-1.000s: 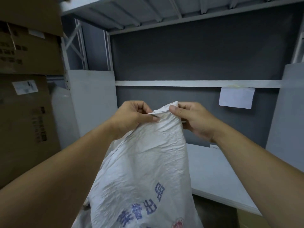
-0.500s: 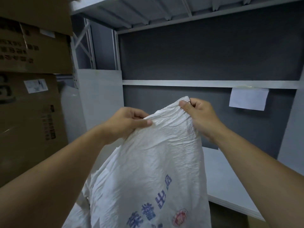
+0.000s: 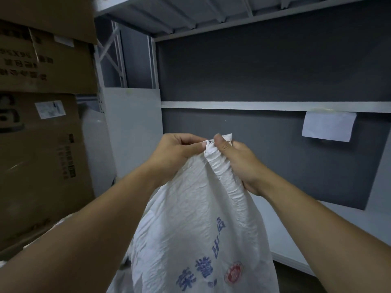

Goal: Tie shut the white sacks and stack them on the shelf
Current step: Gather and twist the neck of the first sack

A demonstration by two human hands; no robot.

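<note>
The person held a white sack [image 3: 190, 225] up in front of the shelf [image 3: 279, 248], with both bare forearms reaching in from the bottom corners of the view. The mouth of the sack was gathered into a narrow, wrinkled neck between the two hands, and its body hung down from there and ran out of view at the bottom edge.

The left hand [image 3: 177, 153] had its grip closed on the top of the neck, thumb and curled fingers pinching the bunched edge from the left. The right hand [image 3: 239, 166] was closed round the neck from the right: its thumb pressed across the front near the top, and the fingers were wrapped behind the cloth, out of sight. The two hands were almost touching at the top of the sack.

Blue printed characters [image 3: 201, 263] ran up the front of the sack, with a round red stamp [image 3: 233, 272] beside them low down.

Behind the hands stood a dark grey back panel [image 3: 254, 70] crossed by a pale rail [image 3: 264, 106]. A slip of white paper [image 3: 329, 126] hung from the rail on the right. Stacked cardboard boxes [image 3: 42, 149] filled the left side, and a white board [image 3: 131, 127] stood upright between them and the back panel.
</note>
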